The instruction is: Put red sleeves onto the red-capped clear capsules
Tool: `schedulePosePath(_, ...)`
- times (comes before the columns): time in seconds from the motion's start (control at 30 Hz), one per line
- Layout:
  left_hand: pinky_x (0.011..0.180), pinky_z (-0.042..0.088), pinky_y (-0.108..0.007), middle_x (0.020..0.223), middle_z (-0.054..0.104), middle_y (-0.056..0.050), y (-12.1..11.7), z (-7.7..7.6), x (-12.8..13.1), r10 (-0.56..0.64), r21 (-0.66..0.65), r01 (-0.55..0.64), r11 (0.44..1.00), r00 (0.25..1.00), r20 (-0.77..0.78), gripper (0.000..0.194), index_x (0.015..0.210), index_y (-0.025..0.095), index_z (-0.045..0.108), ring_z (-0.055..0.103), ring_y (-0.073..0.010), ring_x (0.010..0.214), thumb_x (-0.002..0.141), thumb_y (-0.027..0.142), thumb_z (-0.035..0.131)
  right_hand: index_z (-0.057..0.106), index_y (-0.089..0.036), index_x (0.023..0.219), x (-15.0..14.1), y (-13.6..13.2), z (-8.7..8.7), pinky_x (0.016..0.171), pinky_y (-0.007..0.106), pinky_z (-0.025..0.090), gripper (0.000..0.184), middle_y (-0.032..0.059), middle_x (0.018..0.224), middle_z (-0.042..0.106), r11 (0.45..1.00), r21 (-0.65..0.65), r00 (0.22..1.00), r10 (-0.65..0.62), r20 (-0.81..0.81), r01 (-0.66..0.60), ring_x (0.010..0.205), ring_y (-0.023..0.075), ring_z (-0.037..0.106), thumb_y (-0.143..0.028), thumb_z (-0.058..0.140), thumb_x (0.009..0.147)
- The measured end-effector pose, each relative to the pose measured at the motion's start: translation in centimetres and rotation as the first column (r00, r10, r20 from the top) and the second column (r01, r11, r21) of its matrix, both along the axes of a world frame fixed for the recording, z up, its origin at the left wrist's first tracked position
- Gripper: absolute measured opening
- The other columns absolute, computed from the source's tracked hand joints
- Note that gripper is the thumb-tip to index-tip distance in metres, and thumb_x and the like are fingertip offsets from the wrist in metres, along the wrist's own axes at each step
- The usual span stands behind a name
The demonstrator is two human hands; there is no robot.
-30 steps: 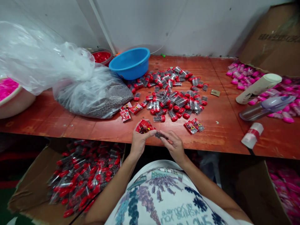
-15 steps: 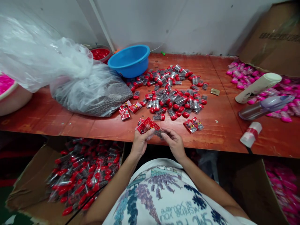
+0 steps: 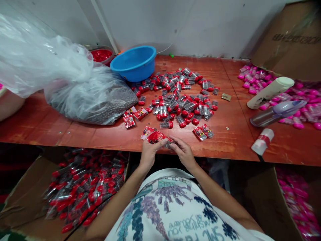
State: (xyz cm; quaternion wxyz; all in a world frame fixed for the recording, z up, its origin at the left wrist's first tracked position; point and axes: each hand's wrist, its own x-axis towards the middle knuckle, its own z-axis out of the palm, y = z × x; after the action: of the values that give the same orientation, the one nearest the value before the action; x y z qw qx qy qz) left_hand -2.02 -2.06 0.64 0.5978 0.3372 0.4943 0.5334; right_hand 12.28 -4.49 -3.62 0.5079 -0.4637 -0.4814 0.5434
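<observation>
Close to the table's front edge, my left hand (image 3: pixel 149 152) grips a red printed packet (image 3: pixel 157 136) with a clear lower part. My right hand (image 3: pixel 183 150) pinches the packet's right end, where dark contents show near the fingertips. Just beyond my left hand lies another red and pink packet (image 3: pixel 147 132). More red packets (image 3: pixel 129 121) lie to the left, beside the bag. To the right rest two further red packets (image 3: pixel 203 132) side by side. Behind them spreads a heap of small clear containers with red caps (image 3: pixel 182 100), filled with dark bits.
On the left sits a big clear plastic bag (image 3: pixel 100 97) of dark beads, near a blue basin (image 3: pixel 135 65). A white bottle (image 3: pixel 269 93), a purple-lidded bottle (image 3: pixel 277 113) and pink containers (image 3: pixel 298 113) stand or lie right. Under the table's left side, a carton (image 3: pixel 22 201) holds red-capped containers.
The red packet in my hands has tipped lower and flatter. My hands stay together at the table edge, and the whole view has shifted slightly.
</observation>
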Motion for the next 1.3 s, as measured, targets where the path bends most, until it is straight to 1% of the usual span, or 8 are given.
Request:
schedulePosePath(0.3,0.064,0.052,-0.026,0.068,0.068,-0.003,-0.2,-1.1,1.4,-0.164,-0.091,0.179,0.980,0.975,0.149,0.020,0.073,0.012,0.067,0.063,-0.0144,0.061,0.062,0.022,0.081,0.069,-0.020,0.089,1.5,0.4,-0.7,0.064,0.026,0.051,0.023,0.0004,0.078,0.068,0.992,-0.066,0.993,-0.107,0.044,0.110,0.070,0.0150,0.062,-0.039,0.069,0.077)
schedulePosePath(0.43,0.070,0.056,-0.036,0.085,0.073,-0.010,0.1,-1.6,0.7,-0.058,-0.270,0.143,0.952,0.952,0.300,0.033,0.095,0.013,0.065,0.070,-0.0227,0.076,0.065,0.020,0.078,0.068,-0.017,0.097,5.5,0.4,-1.0,0.052,0.025,0.046,0.035,0.0013,0.071,0.065,0.962,-0.147,0.964,-0.208,0.164,0.232,0.060,0.0144,0.058,-0.046,0.064,0.079)
schedulePosePath(0.53,0.073,0.057,-0.041,0.090,0.074,-0.012,0.4,-1.7,0.0,0.004,-0.320,0.098,0.942,0.953,0.303,0.041,0.103,0.014,0.062,0.071,-0.0254,0.079,0.065,0.013,0.077,0.069,-0.018,0.102,8.4,0.5,-0.8,0.068,0.032,0.049,0.037,0.0069,0.092,0.063,0.891,0.071,0.788,-0.431,0.440,0.448,0.078,0.0191,0.059,-0.045,0.064,0.078)
schedulePosePath(0.6,0.076,0.057,-0.039,0.091,0.074,-0.012,0.4,-1.7,0.0,0.021,-0.322,0.079,0.943,0.955,0.297,0.043,0.104,0.014,0.062,0.071,-0.0247,0.080,0.064,0.011,0.077,0.069,-0.021,0.107,8.4,0.5,-0.3,0.075,0.035,0.048,0.036,0.0085,0.103,0.059,0.857,0.220,0.675,-0.505,0.538,0.466,0.082,0.0198,0.056,-0.043,0.063,0.080)
schedulePosePath(0.77,0.073,0.056,-0.030,0.082,0.074,-0.009,0.2,-1.8,0.9,0.074,-0.293,0.019,0.956,0.950,0.305,0.032,0.088,0.011,0.067,0.070,-0.0187,0.074,0.059,0.011,0.081,0.065,-0.022,0.111,2.3,0.9,0.6,0.062,0.027,0.047,0.032,0.0027,0.088,0.061,0.994,0.074,0.925,-0.099,0.368,0.077,0.065,0.0139,0.055,-0.036,0.062,0.081)
schedulePosePath(0.97,0.064,0.055,-0.027,0.075,0.072,-0.004,0.0,-2.2,-0.6,0.128,-0.246,-0.062,0.967,0.956,0.264,0.031,0.082,0.011,0.069,0.068,-0.0154,0.066,0.055,0.015,0.084,0.059,-0.024,0.119,-1.0,2.6,0.2,0.074,0.027,0.049,0.032,0.0006,0.089,0.068,0.990,0.102,0.922,0.054,0.383,-0.100,0.078,0.0154,0.064,-0.028,0.052,0.088)
schedulePosePath(1.13,0.060,0.056,-0.028,0.071,0.071,-0.003,0.6,-2.5,-2.0,0.257,-0.285,-0.183,0.941,0.935,0.246,0.034,0.078,0.011,0.068,0.067,-0.0167,0.063,0.049,0.014,0.086,0.066,-0.029,0.112,-0.4,6.0,0.3,0.083,0.031,0.048,0.027,0.0029,0.104,0.071,0.949,0.185,0.798,0.098,0.595,-0.254,0.095,0.0199,0.065,-0.032,0.048,0.093)
schedulePosePath(1.3,0.055,0.054,-0.024,0.072,0.072,-0.005,1.7,-2.5,-2.7,0.339,-0.391,-0.213,0.895,0.895,0.288,0.027,0.080,0.012,0.069,0.067,-0.0159,0.061,0.057,0.015,0.083,0.057,-0.027,0.128,-1.5,9.0,0.3,0.075,0.034,0.047,0.042,0.0115,0.101,0.070,0.990,0.075,0.398,-0.022,0.917,-0.116,0.090,0.0256,0.064,-0.046,0.054,0.090)
